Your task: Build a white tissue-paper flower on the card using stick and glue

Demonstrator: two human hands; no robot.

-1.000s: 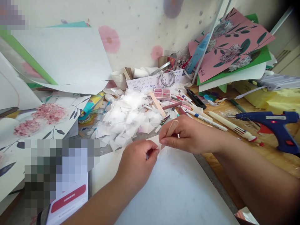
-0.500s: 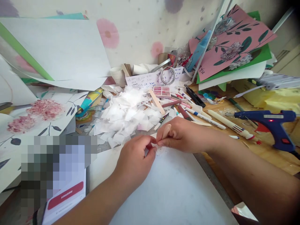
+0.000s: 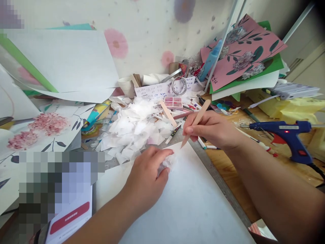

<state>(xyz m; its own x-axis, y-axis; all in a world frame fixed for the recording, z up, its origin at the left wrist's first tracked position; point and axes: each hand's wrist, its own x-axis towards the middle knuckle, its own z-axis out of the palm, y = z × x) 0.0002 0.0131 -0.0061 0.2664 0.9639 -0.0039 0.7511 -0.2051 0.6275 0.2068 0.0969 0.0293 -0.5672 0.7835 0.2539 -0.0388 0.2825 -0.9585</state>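
Note:
My right hand (image 3: pixel 213 130) grips a wooden craft stick (image 3: pixel 202 111) like a pen. The stick slants, its lower tip just above the far right corner of a large white sheet of paper (image 3: pixel 188 203). My left hand (image 3: pixel 148 174) rests on that sheet with thumb and forefinger apart. Between and beside those fingertips lies a small crumpled cluster of white tissue paper (image 3: pixel 169 163); whether the fingers touch it is hard to see. Behind my left hand spreads a heap of white tissue pieces (image 3: pixel 134 123).
To the right, a blue glue gun (image 3: pixel 281 127) with a lit red light lies on the wooden table. A phone (image 3: pixel 72 210) sits at the left. A second craft stick (image 3: pixel 168 113), a pink paint palette (image 3: pixel 173 102) and pens lie beyond the heap. Paper cups (image 3: pixel 126 86) stand behind.
My right hand has drawn away from the tissue cluster, up and to the right, with the craft stick. The left fingers have parted. The view has shifted slightly.

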